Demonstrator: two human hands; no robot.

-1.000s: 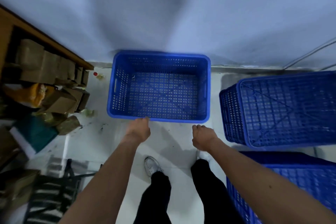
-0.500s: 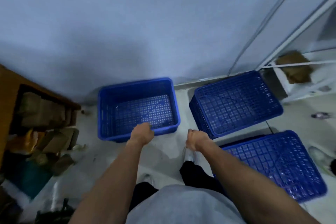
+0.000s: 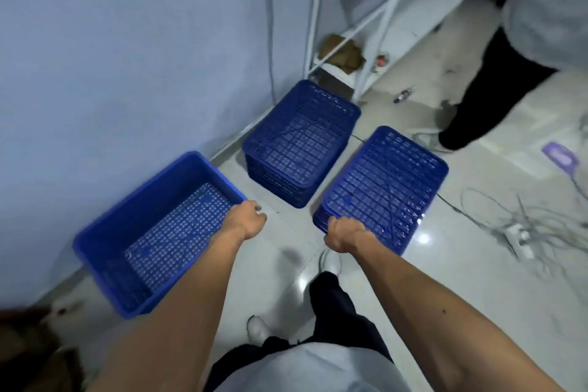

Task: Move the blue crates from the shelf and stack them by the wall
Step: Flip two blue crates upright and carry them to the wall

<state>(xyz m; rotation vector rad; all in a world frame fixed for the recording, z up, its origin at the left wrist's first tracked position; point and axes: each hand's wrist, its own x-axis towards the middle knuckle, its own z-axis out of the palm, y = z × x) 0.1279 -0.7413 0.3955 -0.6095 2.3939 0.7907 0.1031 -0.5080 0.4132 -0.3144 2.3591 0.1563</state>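
One blue crate (image 3: 143,207) stands open side up on the floor against the wall, at the left. Two stacks of upside-down blue crates sit to its right: one stack (image 3: 302,143) by the wall, the other stack (image 3: 388,181) nearer the room. My left hand (image 3: 246,218) hovers over the open crate's right corner with its fingers curled and nothing in it. My right hand (image 3: 345,232) is a loose fist in front of the nearer stack's near corner. It seems to hold nothing. The white metal shelf (image 3: 381,19) stands beyond the crates.
Another person (image 3: 525,41) stands at the upper right beside the shelf. Loose cables and a power strip (image 3: 518,235) lie on the floor at the right, with a purple object (image 3: 558,157) behind them. A small bottle (image 3: 402,95) lies near the shelf foot. Brown clutter (image 3: 22,344) fills the bottom left.
My view has swung right and risen. The open crate stays on the floor by the wall, both hands are off it, and the shelf and another person have come into view.
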